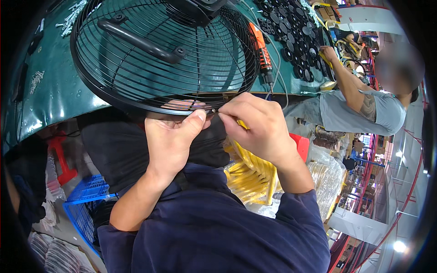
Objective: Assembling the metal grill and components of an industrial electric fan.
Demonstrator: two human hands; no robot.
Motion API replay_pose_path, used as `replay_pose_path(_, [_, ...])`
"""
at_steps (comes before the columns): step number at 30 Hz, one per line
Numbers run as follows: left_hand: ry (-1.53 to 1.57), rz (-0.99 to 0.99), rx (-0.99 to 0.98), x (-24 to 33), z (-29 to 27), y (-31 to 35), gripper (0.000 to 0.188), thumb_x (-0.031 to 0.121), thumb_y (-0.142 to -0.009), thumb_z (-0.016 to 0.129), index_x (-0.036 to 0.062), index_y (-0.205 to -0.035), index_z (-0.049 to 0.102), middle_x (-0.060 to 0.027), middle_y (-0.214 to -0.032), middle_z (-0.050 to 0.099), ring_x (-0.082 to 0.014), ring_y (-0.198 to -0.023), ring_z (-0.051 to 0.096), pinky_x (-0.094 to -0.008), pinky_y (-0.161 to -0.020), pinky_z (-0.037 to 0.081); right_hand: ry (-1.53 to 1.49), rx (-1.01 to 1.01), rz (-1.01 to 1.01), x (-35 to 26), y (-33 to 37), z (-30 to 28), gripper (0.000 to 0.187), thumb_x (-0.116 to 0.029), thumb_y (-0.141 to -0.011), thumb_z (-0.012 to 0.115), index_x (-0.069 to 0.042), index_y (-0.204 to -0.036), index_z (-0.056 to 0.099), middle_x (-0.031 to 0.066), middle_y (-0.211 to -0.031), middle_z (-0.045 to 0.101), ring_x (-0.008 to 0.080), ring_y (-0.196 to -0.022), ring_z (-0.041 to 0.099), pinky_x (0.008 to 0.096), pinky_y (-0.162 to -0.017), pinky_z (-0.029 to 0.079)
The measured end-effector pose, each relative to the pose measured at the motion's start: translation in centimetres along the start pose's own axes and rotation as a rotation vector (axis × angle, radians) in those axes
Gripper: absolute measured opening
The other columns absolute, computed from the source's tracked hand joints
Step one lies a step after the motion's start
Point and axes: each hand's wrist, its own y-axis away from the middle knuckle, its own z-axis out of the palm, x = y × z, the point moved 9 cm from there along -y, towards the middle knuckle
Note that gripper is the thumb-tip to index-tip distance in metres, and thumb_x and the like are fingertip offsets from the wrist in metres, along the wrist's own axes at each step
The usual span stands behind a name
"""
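A black wire fan guard (136, 73) with a dark curved handle (141, 41) lies on the green-covered table, its near rim over the table edge. My left hand (175, 136) is closed around that rim, thumb on top and fingers reaching in under the wires. Right beside it, my right hand (255, 125) pinches with thumb and forefinger at the rim. A small shiny metal piece (213, 110) shows at the rim by those fingertips; whatever the pinch itself holds is too small to make out. The black motor housing (195, 11) sits at the guard's far side.
An orange and black electric screwdriver (263, 54) with a cord lies right of the guard. Many black round parts (291, 36) cover the table's far right. Screws (36, 81) lie at left. Below are a blue crate (86, 200) and yellow parts (250, 175). A co-worker (364, 107) stands at right.
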Motion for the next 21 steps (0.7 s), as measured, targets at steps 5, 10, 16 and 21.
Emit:
replay_pose_path(5, [0.053, -0.003, 0.021, -0.1, 0.0, 0.1, 0.017, 0.001, -0.092, 0.064, -0.0062, -0.107, 0.065, -0.0112, -0.099, 0.070, -0.0165, -0.084, 0.069, -0.0314, -0.077, 0.061, -0.110, 0.083, 0.234, 0.8, 0.5, 0.2, 0.007, -0.005, -0.080, 0.073, -0.003, -0.083, 0.067, 0.0085, -0.073, 0.064, 0.0269, -0.059, 0.064, 0.0353, -0.052, 0.052])
replay_pose_path(10, [0.084, 0.012, -0.001, -0.1, 0.2, 0.1, 0.014, -0.004, -0.092, 0.064, -0.0058, -0.105, 0.066, -0.0090, -0.099, 0.070, -0.0125, -0.084, 0.068, -0.0272, -0.076, 0.059, 0.019, 0.054, 0.339, 0.1, 0.8, 0.6, 0.009, -0.006, -0.081, 0.073, -0.003, -0.080, 0.064, 0.0092, -0.072, 0.063, 0.0280, -0.058, 0.064, 0.0362, -0.051, 0.051])
replay_pose_path(16, [0.070, -0.032, 0.018, -0.2, -0.2, 0.2, 0.014, -0.003, -0.092, 0.064, -0.0059, -0.106, 0.066, -0.0091, -0.099, 0.070, -0.0131, -0.085, 0.068, -0.0277, -0.075, 0.060, 0.109, 0.010, 0.061, 0.0, -0.7, 0.7, 0.013, -0.005, -0.080, 0.071, -0.004, -0.076, 0.059, 0.0070, -0.071, 0.059, 0.0263, -0.057, 0.062, 0.0382, -0.051, 0.051])
replay_pose_path(21, [0.011, -0.014, 0.040, 0.1, -0.8, 0.0, 0.021, 0.009, -0.092, 0.064, -0.0067, -0.106, 0.065, -0.0139, -0.097, 0.070, -0.0187, -0.082, 0.071, -0.0335, -0.076, 0.062, -0.030, 0.021, -0.049, 0.3, -0.4, -0.1, 0.010, -0.005, -0.077, 0.074, -0.004, -0.082, 0.066, 0.0059, -0.076, 0.063, 0.0249, -0.061, 0.064, 0.0359, -0.053, 0.053])
